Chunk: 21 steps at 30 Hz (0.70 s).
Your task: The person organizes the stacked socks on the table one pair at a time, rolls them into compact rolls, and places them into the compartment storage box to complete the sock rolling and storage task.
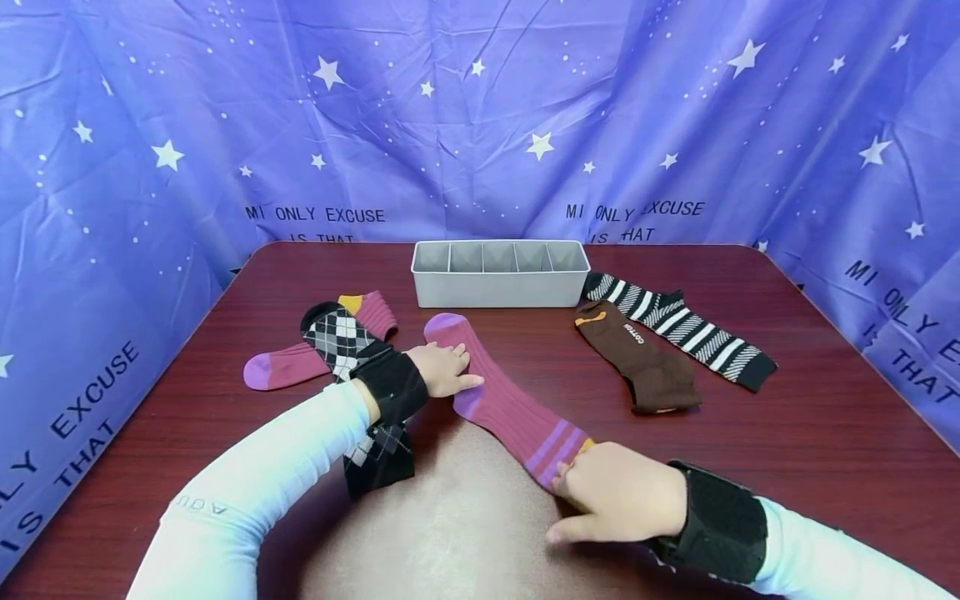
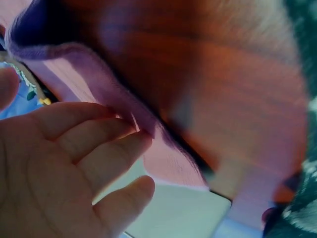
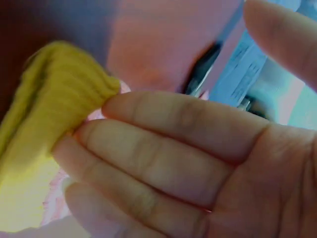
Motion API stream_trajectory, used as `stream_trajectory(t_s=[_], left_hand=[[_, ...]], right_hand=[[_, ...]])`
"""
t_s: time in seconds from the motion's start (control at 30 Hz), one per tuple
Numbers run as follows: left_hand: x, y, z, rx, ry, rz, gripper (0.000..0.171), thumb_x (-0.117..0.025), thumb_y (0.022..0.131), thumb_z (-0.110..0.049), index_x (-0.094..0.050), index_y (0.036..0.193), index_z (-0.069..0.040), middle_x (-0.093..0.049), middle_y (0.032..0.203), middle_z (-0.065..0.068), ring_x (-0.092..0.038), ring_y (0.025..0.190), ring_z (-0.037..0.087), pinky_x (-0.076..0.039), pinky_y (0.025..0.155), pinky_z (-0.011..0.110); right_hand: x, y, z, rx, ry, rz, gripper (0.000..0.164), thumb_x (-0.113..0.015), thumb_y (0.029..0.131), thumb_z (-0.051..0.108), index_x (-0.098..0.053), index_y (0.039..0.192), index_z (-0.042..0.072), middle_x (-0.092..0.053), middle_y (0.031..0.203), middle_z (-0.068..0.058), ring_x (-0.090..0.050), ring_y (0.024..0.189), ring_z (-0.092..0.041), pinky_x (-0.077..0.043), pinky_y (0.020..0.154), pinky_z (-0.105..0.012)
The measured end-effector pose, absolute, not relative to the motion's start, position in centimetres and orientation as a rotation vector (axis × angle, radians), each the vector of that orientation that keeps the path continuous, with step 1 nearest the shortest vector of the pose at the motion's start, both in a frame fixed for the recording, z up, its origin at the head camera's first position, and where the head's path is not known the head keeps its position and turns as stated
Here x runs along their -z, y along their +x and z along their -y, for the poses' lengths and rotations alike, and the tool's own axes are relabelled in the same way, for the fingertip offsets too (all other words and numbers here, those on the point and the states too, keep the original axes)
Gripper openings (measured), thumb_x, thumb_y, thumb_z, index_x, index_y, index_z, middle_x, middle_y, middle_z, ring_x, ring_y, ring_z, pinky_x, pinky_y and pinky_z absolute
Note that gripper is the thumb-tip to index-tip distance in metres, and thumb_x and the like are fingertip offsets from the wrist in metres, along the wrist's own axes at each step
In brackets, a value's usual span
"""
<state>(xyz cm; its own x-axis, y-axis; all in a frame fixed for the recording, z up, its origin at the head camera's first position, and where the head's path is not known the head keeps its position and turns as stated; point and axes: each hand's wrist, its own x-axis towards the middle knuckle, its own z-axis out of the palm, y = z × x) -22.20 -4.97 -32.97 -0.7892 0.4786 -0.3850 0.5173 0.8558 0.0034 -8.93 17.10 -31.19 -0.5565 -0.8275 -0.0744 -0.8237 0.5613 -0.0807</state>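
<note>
A pink ribbed sock [image 1: 510, 404] with purple toe, heel and stripes lies flat and slanting across the middle of the table. My left hand [image 1: 442, 369] touches its foot part near the heel; in the left wrist view the fingers [image 2: 106, 153] are extended against the knit. At the other end, my right hand [image 1: 622, 492] rests on the striped cuff, thumb held apart. The right wrist view shows the yellow cuff edge [image 3: 64, 99] at the straight fingertips [image 3: 116, 105]. Beneath my left wrist lies a black argyle sock [image 1: 341, 337], partly hidden by the arm.
A second pink sock [image 1: 288, 367] lies under the argyle one. A grey box [image 1: 498, 289] with several compartments stands at the back. Right of it lie a brown sock [image 1: 645, 362] and black-and-white striped socks [image 1: 693, 333]. A starry blue cloth [image 1: 480, 125] hangs around the table.
</note>
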Motion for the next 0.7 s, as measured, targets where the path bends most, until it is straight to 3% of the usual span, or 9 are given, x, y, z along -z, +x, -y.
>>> stream_trajectory(t_s=[0.17,0.2,0.3,0.4,0.57,0.7], left_hand=[[32.2,-23.1,4.0,0.195,0.693,-2.611,0.062,-0.032,0.087,-0.048,-0.030,0.133,-0.006,-0.023,0.140,0.012,-0.024,0.129,0.023,-0.023,0.103,0.035],[32.1,-23.2,3.7,0.195,0.690,-2.594,0.062,-0.032,0.087,-0.047,-0.029,0.133,-0.006,-0.022,0.141,0.011,-0.022,0.130,0.021,-0.022,0.104,0.033],[32.2,-23.7,2.9,0.195,0.703,-2.573,0.061,-0.034,0.087,-0.046,-0.027,0.134,-0.007,-0.019,0.142,0.009,-0.019,0.131,0.018,-0.019,0.105,0.029],[33.5,-24.9,2.0,0.201,0.717,-2.583,0.065,-0.035,0.085,-0.050,-0.026,0.134,-0.008,-0.018,0.143,0.007,-0.018,0.131,0.017,-0.018,0.105,0.029],[37.2,-27.6,1.3,0.201,0.805,-2.636,0.075,-0.029,0.080,-0.063,-0.025,0.135,-0.012,-0.016,0.143,0.007,-0.018,0.131,0.017,-0.017,0.105,0.032],[37.5,-28.0,0.6,0.230,0.787,-2.636,0.074,-0.029,0.080,-0.062,-0.021,0.136,-0.013,-0.013,0.144,0.005,-0.015,0.132,0.015,-0.014,0.106,0.033]], right_hand=[[31.1,-8.2,-15.8,0.149,-1.700,-2.506,0.037,-0.041,0.081,0.054,-0.049,0.060,0.023,-0.036,0.054,0.018,-0.028,0.048,0.005,-0.020,0.045,-0.012],[31.2,-8.1,-15.6,0.162,-1.740,-2.477,0.036,-0.041,0.082,0.052,-0.053,0.065,0.023,-0.044,0.058,0.019,-0.035,0.051,0.006,-0.025,0.046,-0.010],[31.3,-7.8,-15.1,0.187,-1.794,-2.420,0.040,-0.039,0.083,0.050,-0.063,0.084,0.018,-0.064,0.081,0.008,-0.055,0.074,0.002,-0.040,0.062,-0.011],[31.6,-7.6,-14.6,0.143,-1.827,-2.403,0.047,-0.038,0.084,0.050,-0.062,0.104,0.014,-0.060,0.108,-0.006,-0.054,0.102,-0.011,-0.043,0.081,-0.021],[31.8,-7.3,-13.7,0.017,-1.872,-2.427,0.045,-0.040,0.084,0.049,-0.061,0.105,0.015,-0.060,0.109,-0.003,-0.053,0.101,-0.010,-0.042,0.080,-0.021],[32.1,-7.1,-13.1,-0.042,-1.908,-2.463,0.043,-0.040,0.083,0.050,-0.061,0.100,0.017,-0.061,0.106,0.000,-0.054,0.095,-0.010,-0.042,0.078,-0.020]])
